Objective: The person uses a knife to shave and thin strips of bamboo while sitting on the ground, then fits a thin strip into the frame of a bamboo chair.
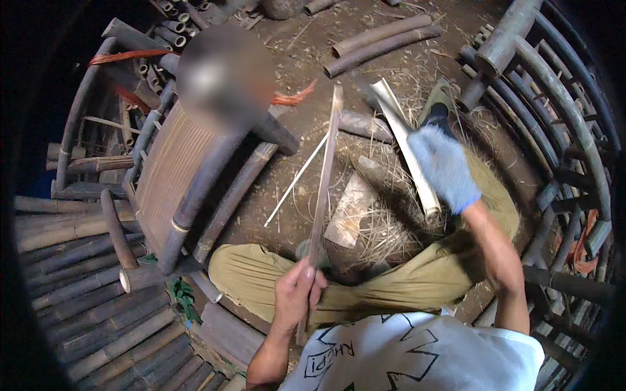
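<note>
My bare left hand [298, 290] is closed around the lower part of a long, narrow bamboo strip [324, 173], which points away from me. My right hand [445, 168], in a light blue knit glove, is closed and slightly smeared by motion. From it a dark, blurred blade-like tool [386, 104] reaches toward the far left. Just left of the glove, a pale split bamboo length [405, 144] lies slanted, its hollow side showing. A thin pale sliver [297, 179] rests on the ground left of the held strip. Between my legs sits a flat wooden piece [352, 208] among shavings.
Bamboo shavings [385, 234] litter the dirt floor. A bamboo chair [176, 176] stands at the left, partly behind a blurred round patch. Bamboo frames [567, 117] line the right side. Two split bamboo lengths [385, 42] lie at the back. Dark bamboo poles [111, 293] fill the near left.
</note>
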`<state>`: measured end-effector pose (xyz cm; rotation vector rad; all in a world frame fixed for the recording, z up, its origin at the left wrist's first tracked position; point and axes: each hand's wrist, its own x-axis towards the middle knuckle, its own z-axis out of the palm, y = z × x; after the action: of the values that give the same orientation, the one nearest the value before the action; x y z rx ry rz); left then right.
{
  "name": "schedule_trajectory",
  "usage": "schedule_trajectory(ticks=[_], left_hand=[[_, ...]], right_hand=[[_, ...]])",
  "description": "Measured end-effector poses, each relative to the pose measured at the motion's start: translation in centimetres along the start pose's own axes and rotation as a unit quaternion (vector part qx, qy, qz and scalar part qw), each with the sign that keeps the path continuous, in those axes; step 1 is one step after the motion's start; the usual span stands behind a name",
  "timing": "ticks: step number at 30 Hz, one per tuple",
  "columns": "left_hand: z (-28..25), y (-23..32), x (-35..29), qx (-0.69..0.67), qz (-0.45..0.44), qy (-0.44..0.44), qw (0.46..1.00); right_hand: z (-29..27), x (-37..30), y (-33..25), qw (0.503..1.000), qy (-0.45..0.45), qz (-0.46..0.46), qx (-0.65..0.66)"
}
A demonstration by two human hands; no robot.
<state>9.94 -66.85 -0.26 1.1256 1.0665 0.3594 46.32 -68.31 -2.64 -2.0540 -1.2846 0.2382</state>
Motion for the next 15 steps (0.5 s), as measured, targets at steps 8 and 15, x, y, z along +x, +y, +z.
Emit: schedule_trajectory(ticks=[8, 15], left_hand=[[4.0, 4.5, 4.8, -0.108, 0.056, -0.027, 0.992], [3.9, 3.6, 3.7, -0.076, 0.083, 0.000, 0.994]], right_hand=[[3.4, -7.3, -7.8, 0.983, -0.133, -0.118, 0.039], [3.9, -6.3, -7.3, 0.992, -0.079, -0.096, 0.028]])
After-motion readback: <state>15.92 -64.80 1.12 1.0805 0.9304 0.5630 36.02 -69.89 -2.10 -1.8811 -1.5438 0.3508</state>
